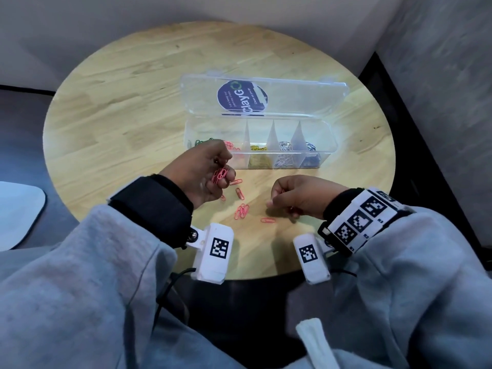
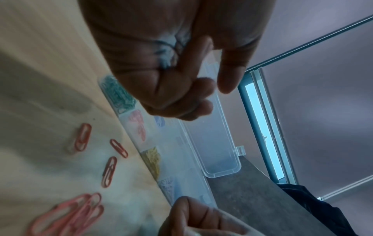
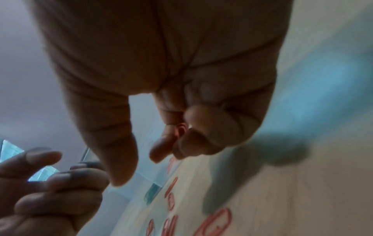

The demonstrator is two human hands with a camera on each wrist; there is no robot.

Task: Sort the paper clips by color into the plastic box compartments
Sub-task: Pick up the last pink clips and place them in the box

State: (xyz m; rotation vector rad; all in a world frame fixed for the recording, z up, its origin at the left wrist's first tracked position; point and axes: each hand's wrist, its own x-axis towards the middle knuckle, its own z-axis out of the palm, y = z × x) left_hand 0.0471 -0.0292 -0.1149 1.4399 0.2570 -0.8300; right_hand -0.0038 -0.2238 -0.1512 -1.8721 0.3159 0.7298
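My left hand (image 1: pixel 222 174) hovers just in front of the box's left end and grips a small bunch of pink paper clips (image 1: pixel 219 176). My right hand (image 1: pixel 279 201) is low over the table to the right, its curled fingers pinching a pink clip (image 3: pixel 181 129). Between the hands, several loose pink clips (image 1: pixel 241 211) lie on the wood (image 2: pixel 110 171). The clear plastic box (image 1: pixel 218 126) stands beyond them with its lid (image 1: pixel 306 94) open at the back. From left to right it holds green (image 1: pixel 203 141), pink, yellow (image 1: pixel 259 161), white (image 1: pixel 286 161) and dark blue clips (image 1: pixel 311 149).
The round wooden table (image 1: pixel 119 107) has bare wood to the left of the box and behind it. Its near edge runs just under my wrists. A dark floor and grey walls surround it. A white object (image 1: pixel 18 214) sits low at the far left.
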